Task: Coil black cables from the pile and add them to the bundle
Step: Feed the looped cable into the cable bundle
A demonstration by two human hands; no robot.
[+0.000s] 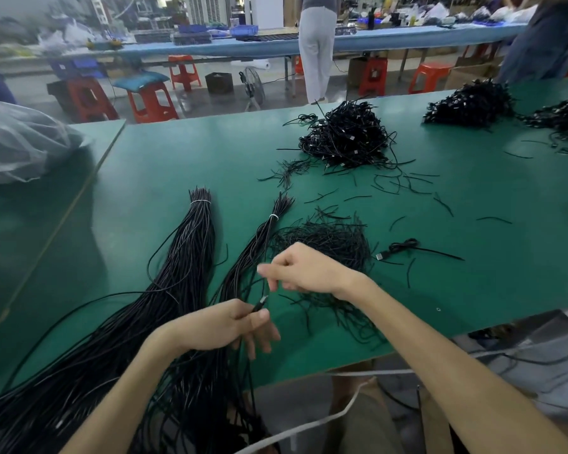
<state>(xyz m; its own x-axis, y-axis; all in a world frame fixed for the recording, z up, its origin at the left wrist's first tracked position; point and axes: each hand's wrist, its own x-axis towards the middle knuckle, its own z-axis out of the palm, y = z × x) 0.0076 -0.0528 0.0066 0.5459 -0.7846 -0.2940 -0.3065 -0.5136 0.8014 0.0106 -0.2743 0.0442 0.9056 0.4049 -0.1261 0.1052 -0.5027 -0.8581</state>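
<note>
Head view shows one cable (pixel 259 305) pinched near its plug between the thumb and forefinger of our left hand (pixel 223 322), with the other fingers hanging loose below. We judge that we hold it there to fix the end as a start for coiling. The plug points up and away to the right, toward our right hand (pixel 305 270). The cable's length drops from the pinch back toward us and over the near edge of the table (pixel 177 152).

Our right hand hovers just beyond the plug, its fingers curled and blurred; we cannot tell whether it pinches a strand.

The cable sits over the near part of the small bundle (pixel 269 224), which lies with its tied end away from us and its long axis running outward. The big bundle (pixel 199 231) is laid likewise beside it, probably so the ends line up.

Loose ties (pixel 325 240) lie beneath the right hand, within reach. A coiled heap (pixel 345 139) sits well beyond.
</note>
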